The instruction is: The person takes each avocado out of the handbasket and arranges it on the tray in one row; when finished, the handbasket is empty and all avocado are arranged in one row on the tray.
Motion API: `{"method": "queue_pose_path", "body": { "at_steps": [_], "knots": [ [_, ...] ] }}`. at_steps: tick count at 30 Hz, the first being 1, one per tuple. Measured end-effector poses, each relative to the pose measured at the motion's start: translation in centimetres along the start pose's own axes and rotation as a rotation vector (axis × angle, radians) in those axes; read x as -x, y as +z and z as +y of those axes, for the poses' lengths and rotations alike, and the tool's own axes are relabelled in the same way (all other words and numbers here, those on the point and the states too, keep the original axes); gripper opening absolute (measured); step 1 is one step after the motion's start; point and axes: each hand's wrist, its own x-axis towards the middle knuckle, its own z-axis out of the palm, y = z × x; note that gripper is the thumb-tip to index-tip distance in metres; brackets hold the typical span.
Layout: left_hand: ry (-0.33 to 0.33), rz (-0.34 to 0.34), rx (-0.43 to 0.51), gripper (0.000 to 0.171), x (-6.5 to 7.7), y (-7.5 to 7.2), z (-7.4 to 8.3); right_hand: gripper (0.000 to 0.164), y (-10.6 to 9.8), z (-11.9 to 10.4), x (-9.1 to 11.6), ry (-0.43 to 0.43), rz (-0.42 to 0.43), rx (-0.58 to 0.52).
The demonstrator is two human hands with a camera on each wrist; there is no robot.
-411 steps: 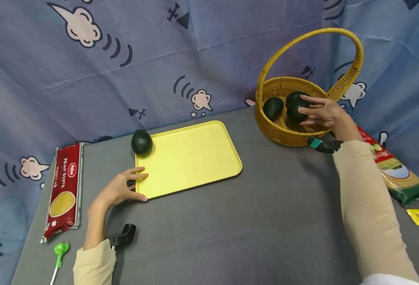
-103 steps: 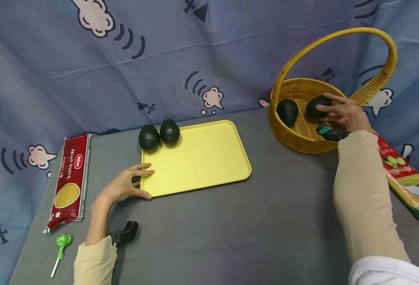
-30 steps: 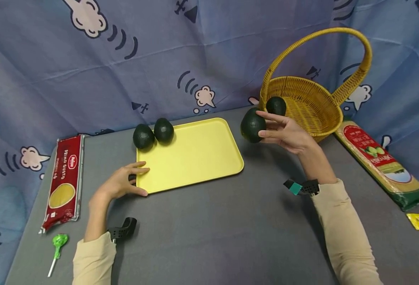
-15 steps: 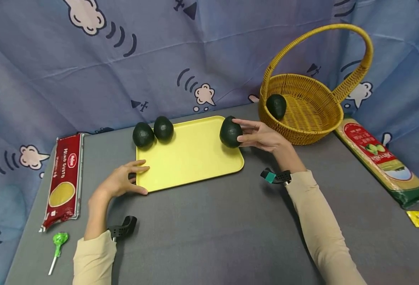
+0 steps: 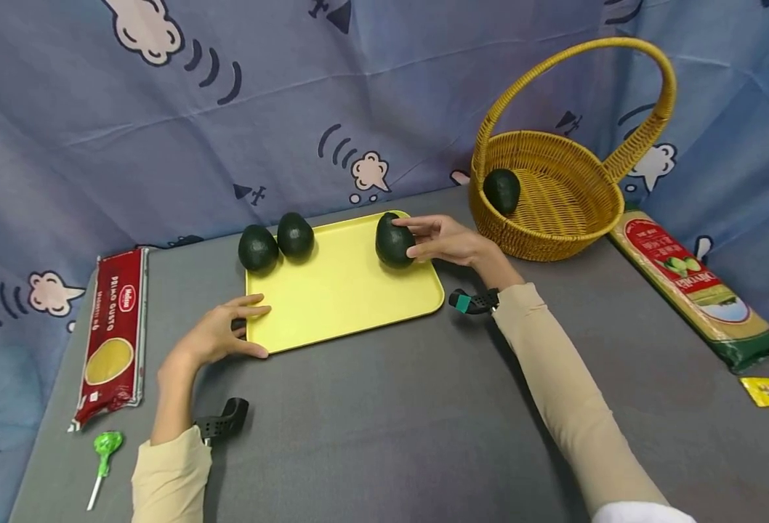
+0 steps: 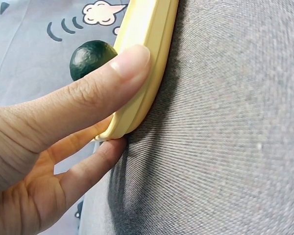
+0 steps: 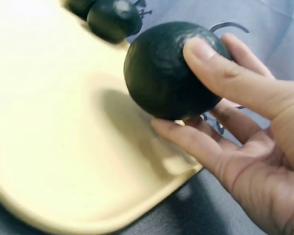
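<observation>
R grip (image 5: pixel 442 240) pinches an avocado (image 5: pixel 392 243) over the yellow tray (image 5: pixel 332 298), thumb opp. fingers, prob. vs. slipping. L grip (image 5: pixel 214 333) pinches tray's near-left corner, prob. to steady it. 2 other avocados (image 5: pixel 296 237) sit left of R grip; wicker basket (image 5: pixel 548 245) w/ 1 more avocado (image 5: pixel 502 191), right.
</observation>
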Motion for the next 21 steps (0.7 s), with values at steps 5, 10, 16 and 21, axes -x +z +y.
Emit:
{"method": "queue_pose_path", "body": {
  "at_steps": [5,10,16,21],
  "knots": [
    [-0.006,0.000,-0.013,0.076,0.0,0.0,0.0,0.063,-0.1,-0.3,-1.3,-0.011,-0.010,0.034],
    [-0.006,-0.002,-0.019,0.076,0.1,0.0,-0.1,0.064,0.0,-0.6,-2.3,0.001,0.037,0.025],
    [-0.006,0.003,-0.059,0.077,0.2,0.0,-0.1,0.063,0.5,-0.9,-3.5,0.024,0.115,0.000],
    [-0.020,-0.016,0.003,0.077,-0.1,0.1,0.0,0.064,0.7,-1.1,-4.1,0.039,0.153,-0.015]
  ]
}}
